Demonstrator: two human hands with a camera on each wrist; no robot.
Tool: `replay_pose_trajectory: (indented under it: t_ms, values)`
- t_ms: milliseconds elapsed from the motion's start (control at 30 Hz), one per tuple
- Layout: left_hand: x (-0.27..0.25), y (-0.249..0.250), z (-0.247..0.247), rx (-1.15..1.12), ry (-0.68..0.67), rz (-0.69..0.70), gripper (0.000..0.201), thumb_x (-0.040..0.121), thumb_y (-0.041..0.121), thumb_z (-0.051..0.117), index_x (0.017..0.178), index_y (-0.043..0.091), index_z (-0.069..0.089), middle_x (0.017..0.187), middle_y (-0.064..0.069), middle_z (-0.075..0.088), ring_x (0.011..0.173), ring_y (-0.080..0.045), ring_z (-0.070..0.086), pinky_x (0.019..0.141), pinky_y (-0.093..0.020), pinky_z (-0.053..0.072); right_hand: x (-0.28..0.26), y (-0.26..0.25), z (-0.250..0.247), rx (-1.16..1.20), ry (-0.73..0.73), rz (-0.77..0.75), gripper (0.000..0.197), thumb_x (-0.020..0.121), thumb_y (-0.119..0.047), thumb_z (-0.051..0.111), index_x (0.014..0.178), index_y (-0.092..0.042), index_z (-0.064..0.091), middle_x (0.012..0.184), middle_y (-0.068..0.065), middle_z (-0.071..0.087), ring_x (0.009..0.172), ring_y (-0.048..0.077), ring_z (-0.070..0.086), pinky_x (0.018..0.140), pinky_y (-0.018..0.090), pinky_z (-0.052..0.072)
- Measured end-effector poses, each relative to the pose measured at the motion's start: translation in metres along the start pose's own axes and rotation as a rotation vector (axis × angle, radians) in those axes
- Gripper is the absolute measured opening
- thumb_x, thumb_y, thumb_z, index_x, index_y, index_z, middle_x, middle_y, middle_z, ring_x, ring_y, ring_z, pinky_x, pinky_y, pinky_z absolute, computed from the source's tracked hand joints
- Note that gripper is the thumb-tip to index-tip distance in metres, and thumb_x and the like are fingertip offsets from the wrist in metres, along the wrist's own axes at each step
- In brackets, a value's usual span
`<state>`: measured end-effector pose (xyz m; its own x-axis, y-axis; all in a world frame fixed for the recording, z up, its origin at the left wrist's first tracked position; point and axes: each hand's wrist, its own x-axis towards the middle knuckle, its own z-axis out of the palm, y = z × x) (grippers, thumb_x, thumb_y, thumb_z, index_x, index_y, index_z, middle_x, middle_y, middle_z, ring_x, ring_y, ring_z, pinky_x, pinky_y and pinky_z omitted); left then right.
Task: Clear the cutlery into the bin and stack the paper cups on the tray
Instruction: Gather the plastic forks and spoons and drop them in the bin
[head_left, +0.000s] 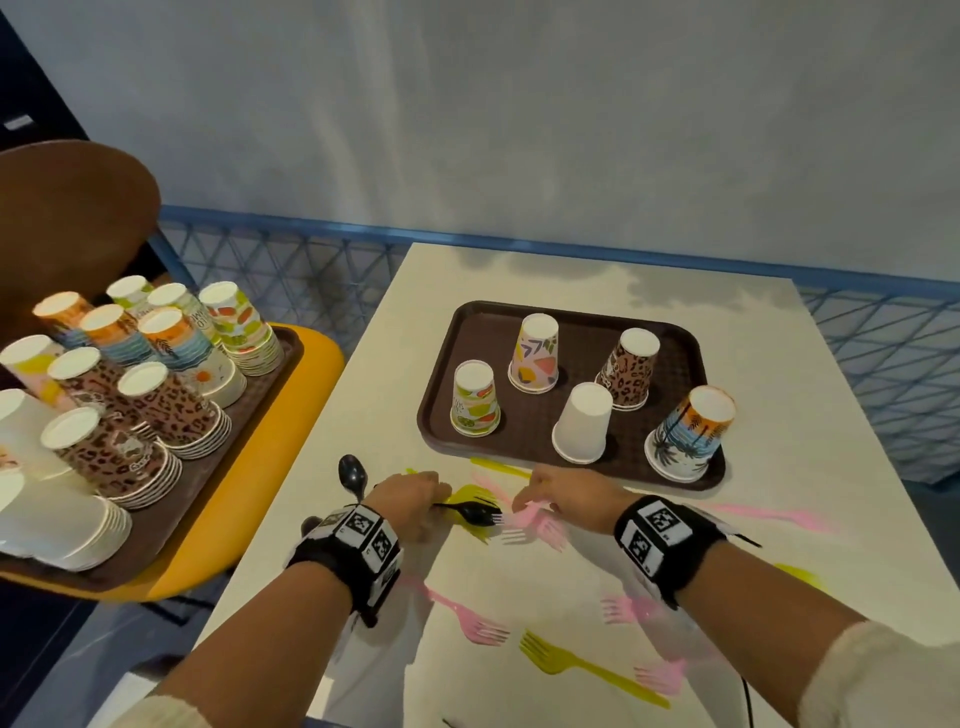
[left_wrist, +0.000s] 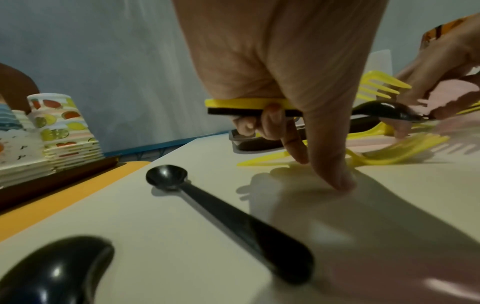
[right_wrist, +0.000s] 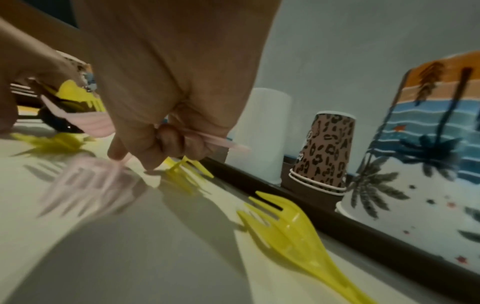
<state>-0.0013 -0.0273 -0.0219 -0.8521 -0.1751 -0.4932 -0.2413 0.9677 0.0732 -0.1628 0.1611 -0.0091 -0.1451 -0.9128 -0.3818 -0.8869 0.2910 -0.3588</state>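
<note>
My left hand (head_left: 415, 501) grips a bundle of plastic cutlery, a yellow handle (left_wrist: 249, 102) over a black one; the black fork head (head_left: 475, 513) sticks out to the right. My right hand (head_left: 558, 496) pinches a pink fork (right_wrist: 207, 136) by its handle just in front of the brown tray (head_left: 436, 410). Several upturned paper cups stand on that tray, among them a white cup (head_left: 583, 422) and a palm-print cup (head_left: 688, 434). Loose forks lie on the white table: a pink fork (head_left: 467, 616) and a yellow fork (head_left: 582, 667) near me. A black spoon (head_left: 353, 475) lies left of my left hand.
To the left, a second brown tray (head_left: 249, 395) on an orange chair seat (head_left: 306, 364) carries several stacks of upturned cups. A blue mesh railing (head_left: 291, 260) runs behind the table. No bin is in view.
</note>
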Motion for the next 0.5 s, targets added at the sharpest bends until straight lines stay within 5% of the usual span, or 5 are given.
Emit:
replay_pose_trajectory:
  t_ms: [200, 300, 500]
  values:
    - [0.006, 0.006, 0.003, -0.131, 0.15, -0.019, 0.051, 0.08, 0.016, 0.063, 0.122, 0.02, 0.036, 0.122, -0.013, 0.048, 0.1, -0.037, 0.058, 0.077, -0.04, 0.045, 0.005, -0.001, 0.011, -0.116, 0.022, -0.096, 0.041, 0.091, -0.005, 0.045, 0.126, -0.025, 0.053, 0.124, 0.006, 0.05, 0.108, 0.029, 0.054, 0.073, 0.026, 0.032]
    - [0.011, 0.015, -0.001, -0.089, 0.116, -0.075, 0.048, 0.089, 0.023, 0.052, 0.135, 0.016, 0.037, 0.129, -0.014, 0.043, 0.101, -0.039, 0.059, 0.083, -0.041, 0.046, 0.002, -0.002, 0.013, -0.115, 0.023, -0.12, 0.035, 0.092, -0.01, 0.045, 0.124, -0.021, 0.055, 0.121, 0.009, 0.051, 0.107, 0.028, 0.053, 0.073, 0.029, 0.035]
    - [0.015, 0.023, -0.003, 0.039, 0.014, -0.094, 0.029, 0.093, 0.012, 0.044, 0.121, 0.009, 0.05, 0.129, -0.016, 0.039, 0.105, -0.041, 0.057, 0.086, -0.043, 0.044, -0.012, 0.002, 0.022, -0.068, 0.064, -0.135, 0.023, 0.088, -0.014, 0.057, 0.111, -0.016, 0.06, 0.127, 0.005, 0.048, 0.097, 0.03, 0.059, 0.073, 0.026, 0.036]
